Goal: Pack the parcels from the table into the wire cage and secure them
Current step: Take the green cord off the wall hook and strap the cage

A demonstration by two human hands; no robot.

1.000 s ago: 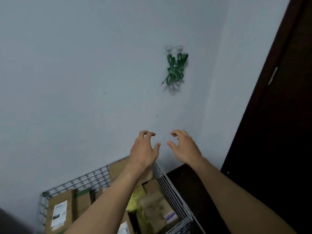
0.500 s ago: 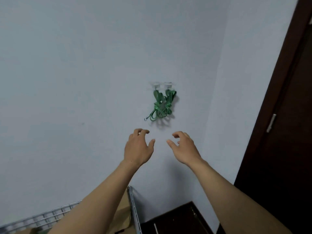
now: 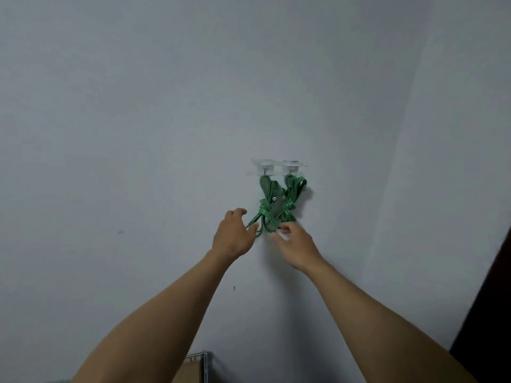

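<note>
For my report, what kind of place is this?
Probably a plain indoor packing corner: green bungee cords hang from clear wall hooks, and a wire cage holding cardboard shows below.

1. Two clear wall hooks [image 3: 265,169].
2. Two bundles of green cords [image 3: 266,205], one per hook; single strands too tangled to count.
3. Two hands: left hand [image 3: 233,236], right hand [image 3: 296,246].
4. One wire cage [image 3: 205,367], only a corner showing.
5. One cardboard parcel [image 3: 188,375] inside it.

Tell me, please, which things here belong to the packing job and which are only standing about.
Job: green cords on wall hooks, wire cage, parcel, left hand, right hand, both at the cords.
Not the job: wall, dark door.
</note>
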